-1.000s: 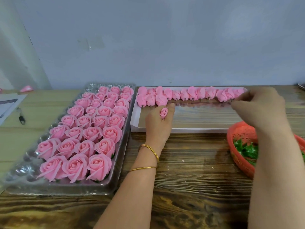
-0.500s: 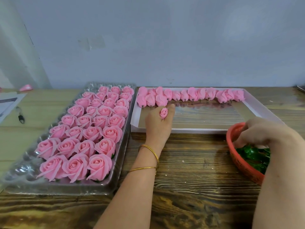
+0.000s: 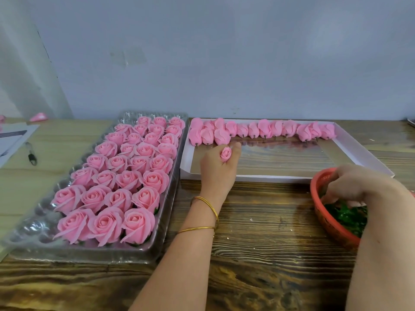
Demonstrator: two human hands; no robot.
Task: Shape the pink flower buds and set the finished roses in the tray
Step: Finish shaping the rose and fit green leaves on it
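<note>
My left hand (image 3: pixel 219 170) pinches a small pink flower bud (image 3: pixel 226 153) above the white cardboard box (image 3: pixel 269 178). My right hand (image 3: pixel 352 187) reaches into the red plastic basket (image 3: pixel 314 187), grip unclear. I'd take only one green leaf piece (image 3: pixel 345 218).

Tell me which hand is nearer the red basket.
Right. The right hand reaches into the red basket; the left hand holds a pink bud at the white box, apart to the basket's left.
</note>
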